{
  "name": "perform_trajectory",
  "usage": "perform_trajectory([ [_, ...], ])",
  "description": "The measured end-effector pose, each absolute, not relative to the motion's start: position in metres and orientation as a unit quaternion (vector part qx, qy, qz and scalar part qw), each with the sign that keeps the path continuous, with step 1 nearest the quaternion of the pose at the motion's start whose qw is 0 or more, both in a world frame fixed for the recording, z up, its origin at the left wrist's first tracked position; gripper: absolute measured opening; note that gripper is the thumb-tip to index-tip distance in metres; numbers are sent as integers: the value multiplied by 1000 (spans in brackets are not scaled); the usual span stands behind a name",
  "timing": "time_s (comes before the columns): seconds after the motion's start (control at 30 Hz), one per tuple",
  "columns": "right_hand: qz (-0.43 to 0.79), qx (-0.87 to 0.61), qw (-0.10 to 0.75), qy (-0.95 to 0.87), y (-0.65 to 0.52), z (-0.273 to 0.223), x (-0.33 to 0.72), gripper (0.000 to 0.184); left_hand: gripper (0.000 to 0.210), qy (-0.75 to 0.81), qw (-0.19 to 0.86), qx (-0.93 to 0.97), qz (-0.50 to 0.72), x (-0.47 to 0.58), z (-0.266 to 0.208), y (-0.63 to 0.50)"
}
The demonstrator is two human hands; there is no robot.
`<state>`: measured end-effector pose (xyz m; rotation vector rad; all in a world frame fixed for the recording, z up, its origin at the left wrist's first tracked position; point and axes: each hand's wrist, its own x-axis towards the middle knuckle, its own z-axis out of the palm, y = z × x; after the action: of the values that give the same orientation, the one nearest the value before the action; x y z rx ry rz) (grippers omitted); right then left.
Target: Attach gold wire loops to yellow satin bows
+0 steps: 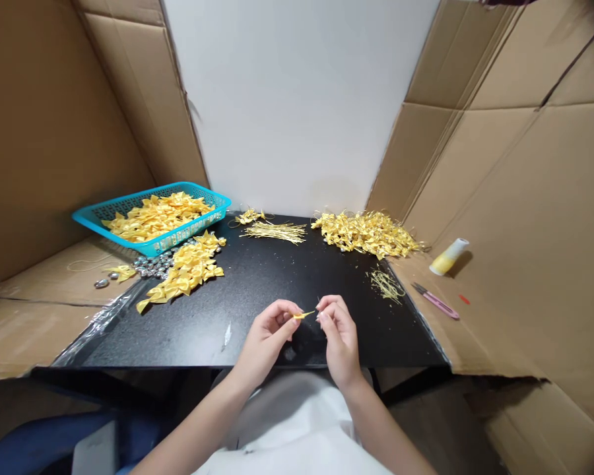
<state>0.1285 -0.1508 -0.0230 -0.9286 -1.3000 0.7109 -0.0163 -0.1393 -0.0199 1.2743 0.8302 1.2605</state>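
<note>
My left hand (273, 324) is closed over the front of the black table, pinching a small yellow satin ribbon piece (304, 315) between thumb and fingertips. The piece's pointed end sticks out to the right. Just beside that tip, my right hand (338, 333) is closed too, thumb against fingers. A thin dark sliver shows at its fingertips, too fine to name, and whether it touches the ribbon I cannot tell. Left of my hands lies a heap of yellow ribbon bows (191, 267), next to a pile of shiny metal buttons (154, 265).
A turquoise basket (151, 247) of ribbon pieces stands back left. Gold cords (274, 231) lie at the back, with a large ribbon heap (369, 234) to their right. Cord scraps (387, 286), pink-handled snips (436, 301) and a thread cone (449, 256) sit right. Cardboard walls (515, 198) flank the table.
</note>
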Motion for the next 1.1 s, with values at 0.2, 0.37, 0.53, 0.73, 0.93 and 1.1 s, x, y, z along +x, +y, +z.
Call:
perform_trajectory([
  [0.2, 319, -405, 642, -567, -150, -25, 128, 27, 10, 318, 508, 567, 565, -15, -15, -146],
  [0.37, 326, -394, 644, -568, -151, -25, 128, 28, 15, 332, 467, 583, 576, -13, -16, -151],
  [0.53, 347, -378, 632, -581, -152, -24, 127, 29, 18, 367, 428, 555, 612, -11, -14, -154],
  [0.73, 366, -361, 607, -606, -154, -23, 128, 30, 11, 378, 505, 513, 583, -12, -12, -152],
  [0.93, 374, -348, 605, -611, -153, -26, 129, 29, 6, 335, 585, 477, 565, -15, -15, -149],
  [1.1, 371, -347, 604, -615, -154, -24, 128, 31, 16, 349, 628, 416, 558, -16, -16, -145],
])
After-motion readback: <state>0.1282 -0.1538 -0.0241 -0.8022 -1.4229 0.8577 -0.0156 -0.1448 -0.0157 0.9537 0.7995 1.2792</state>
